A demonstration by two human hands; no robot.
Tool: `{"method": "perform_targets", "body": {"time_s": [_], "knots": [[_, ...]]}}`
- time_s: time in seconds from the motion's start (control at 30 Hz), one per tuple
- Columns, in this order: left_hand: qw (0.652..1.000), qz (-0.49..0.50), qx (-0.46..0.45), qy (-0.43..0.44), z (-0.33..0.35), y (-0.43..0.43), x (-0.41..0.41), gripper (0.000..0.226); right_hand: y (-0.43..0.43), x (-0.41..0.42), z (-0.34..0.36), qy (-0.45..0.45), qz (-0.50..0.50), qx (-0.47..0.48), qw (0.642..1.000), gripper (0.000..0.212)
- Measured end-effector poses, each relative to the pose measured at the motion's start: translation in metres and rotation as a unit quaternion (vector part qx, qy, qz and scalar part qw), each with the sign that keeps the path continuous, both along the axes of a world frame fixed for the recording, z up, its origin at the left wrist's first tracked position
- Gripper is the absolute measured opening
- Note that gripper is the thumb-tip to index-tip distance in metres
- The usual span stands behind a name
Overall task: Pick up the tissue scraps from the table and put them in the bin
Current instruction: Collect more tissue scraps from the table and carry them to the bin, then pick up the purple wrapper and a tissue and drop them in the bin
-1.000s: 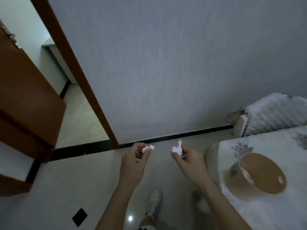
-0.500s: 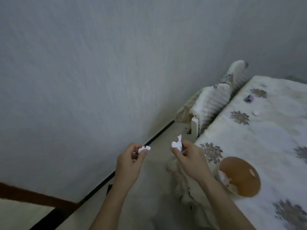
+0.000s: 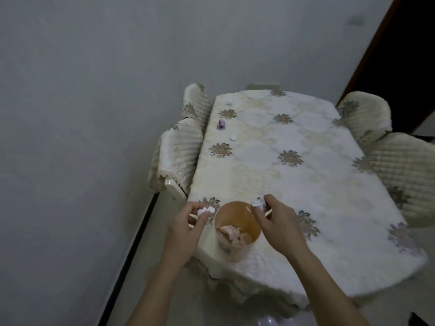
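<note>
A plain grey wall (image 3: 82, 114) fills the view from 8 to 12 o'clock. Against it stands a rectangular table under a cream quilted cloth with grey-gold flower motifs (image 3: 306, 184), which takes up the centre and the 3 o'clock side. Four chairs in matching cream quilted covers are pushed up to it: two at the table's 9 to 10 o'clock edge (image 3: 179, 156) and two at its 2 to 3 o'clock edge (image 3: 404, 165).

A small round bin with an orange-brown inside and a pale flowered outside (image 3: 235, 215) stands upright on the tablecloth at the table's 7 o'clock corner, near the edge. Crumpled pale tissue pieces (image 3: 231, 234) lie in its bottom.

The left hand (image 3: 186, 222) is just beside the bin at its 9 o'clock, its thumb and fingers pinching a white tissue scrap (image 3: 206, 211) level with the rim. The right hand (image 3: 275, 222) is at the bin's 2 o'clock, its fingertips pinched round a second white crumpled tissue scrap (image 3: 257, 203) right at the rim's edge.

Further up the table, toward 11 o'clock, a small white tissue bit (image 3: 233, 138) lies on the cloth, a small purple object (image 3: 221, 124) just beyond it, and another faint white bit (image 3: 227, 103) near the far corner.
</note>
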State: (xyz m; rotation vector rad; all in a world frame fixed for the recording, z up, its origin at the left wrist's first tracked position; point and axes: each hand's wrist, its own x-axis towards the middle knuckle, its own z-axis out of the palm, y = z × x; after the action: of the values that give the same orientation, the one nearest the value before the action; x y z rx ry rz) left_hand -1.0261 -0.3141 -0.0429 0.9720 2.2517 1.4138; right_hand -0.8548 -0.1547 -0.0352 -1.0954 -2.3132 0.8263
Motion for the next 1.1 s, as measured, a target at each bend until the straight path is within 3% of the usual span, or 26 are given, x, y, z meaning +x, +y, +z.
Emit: {"method": "perform_targets", "body": {"time_s": [0.1, 0.23, 0.33, 0.47, 0.6, 0.73, 0.83, 1.1], "knots": [[0.997, -0.049, -0.014, 0.05, 0.009, 0.019, 0.009, 0.006, 0.011, 0.013, 0.004, -0.028, -0.015, 0.006, 0.999, 0.022], [0.989, -0.077, -0.044, 0.117, 0.016, 0.032, 0.01, 0.008, 0.014, 0.008, 0.013, -0.047, 0.032, 0.057, 0.997, 0.034], [0.973, -0.099, -0.062, 0.198, 0.012, 0.039, 0.006, 0.01, 0.015, -0.005, 0.016, -0.099, 0.064, 0.13, 0.984, 0.027], [0.953, -0.115, -0.095, 0.265, 0.001, 0.048, 0.002, 0.01, 0.016, -0.018, 0.013, -0.153, 0.082, 0.156, 0.972, 0.023], [0.941, -0.115, -0.142, 0.284, -0.016, 0.061, -0.001, 0.024, 0.018, -0.024, -0.001, -0.205, 0.1, 0.144, 0.963, 0.032], [0.917, -0.134, -0.227, 0.3, -0.026, 0.065, 0.002, 0.052, 0.018, -0.022, -0.017, -0.294, 0.128, 0.148, 0.936, 0.058], [0.91, -0.123, -0.24, 0.316, -0.028, 0.062, 0.0, 0.059, 0.021, -0.021, -0.022, -0.29, 0.129, 0.154, 0.936, 0.066], [0.899, -0.11, -0.222, 0.362, -0.013, 0.066, -0.004, 0.061, 0.028, -0.021, -0.009, -0.243, 0.102, 0.189, 0.946, 0.056]]}}
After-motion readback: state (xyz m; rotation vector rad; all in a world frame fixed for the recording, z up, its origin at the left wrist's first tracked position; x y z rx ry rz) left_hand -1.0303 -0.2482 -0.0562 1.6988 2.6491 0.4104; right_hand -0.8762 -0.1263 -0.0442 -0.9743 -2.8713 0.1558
